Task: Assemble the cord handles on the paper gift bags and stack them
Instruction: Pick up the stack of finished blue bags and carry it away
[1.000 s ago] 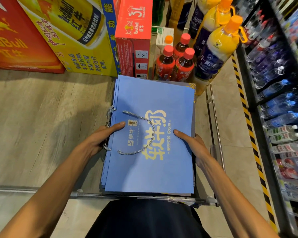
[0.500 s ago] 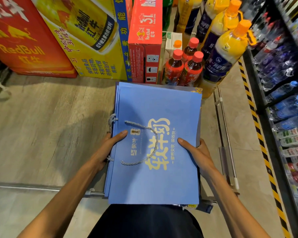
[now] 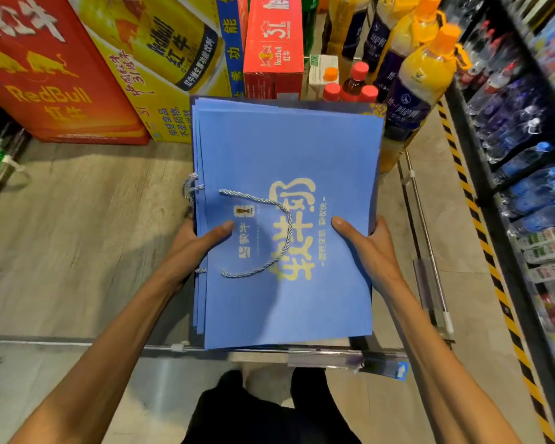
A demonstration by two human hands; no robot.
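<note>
Though half-curled, hands (image 3: pixel 194 245) (image 3: pixel 370 248) round bag stack (image 3: pixel 285 149)

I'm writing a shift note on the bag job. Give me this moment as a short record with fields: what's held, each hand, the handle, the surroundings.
held: stack of blue gift bags, flat, printed side up
left hand: grips the stack's left edge, thumb on top
right hand: grips the stack's right edge, thumb on top
cord handle: fitted on the top bag, lying flat on its face
behind stack: red carton, red-capped bottles
right side: shelf of bottled drinks
</note>
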